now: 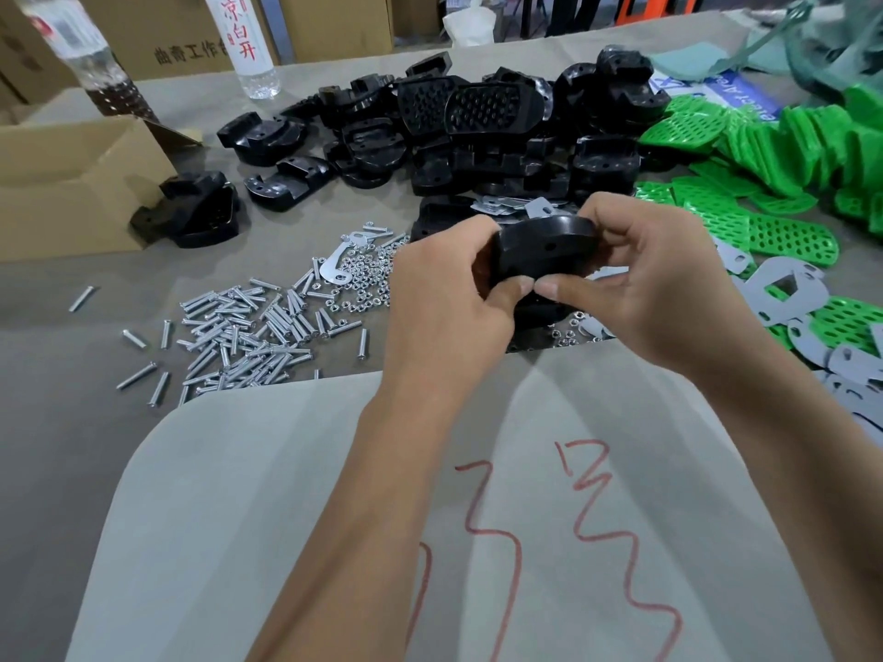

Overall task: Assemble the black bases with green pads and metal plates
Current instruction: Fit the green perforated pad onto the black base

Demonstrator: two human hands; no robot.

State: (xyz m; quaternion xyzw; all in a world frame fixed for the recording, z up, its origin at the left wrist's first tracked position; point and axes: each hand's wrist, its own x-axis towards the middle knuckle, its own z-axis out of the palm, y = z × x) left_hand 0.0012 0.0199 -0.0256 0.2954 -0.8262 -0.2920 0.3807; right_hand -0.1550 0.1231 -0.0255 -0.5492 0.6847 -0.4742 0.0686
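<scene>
Both hands hold one black base (544,248) above the table's middle. My left hand (444,298) grips its left end and my right hand (654,279) its right end, thumbs meeting under its near edge. The base shows its smooth rounded side with a small hole. Behind it lies a heap of black bases (478,131). Green perforated pads (783,193) spread at the right. Grey metal plates (788,293) lie among the pads at the right, and more plates (516,205) sit just behind my hands.
A pile of screws (248,327) and small nuts (363,284) lies left of my hands. An open cardboard box (71,183) stands at the left, with a black part (196,212) beside it. Two bottles (243,40) stand at the back. A pale sheet with red marks (334,494) covers the near table.
</scene>
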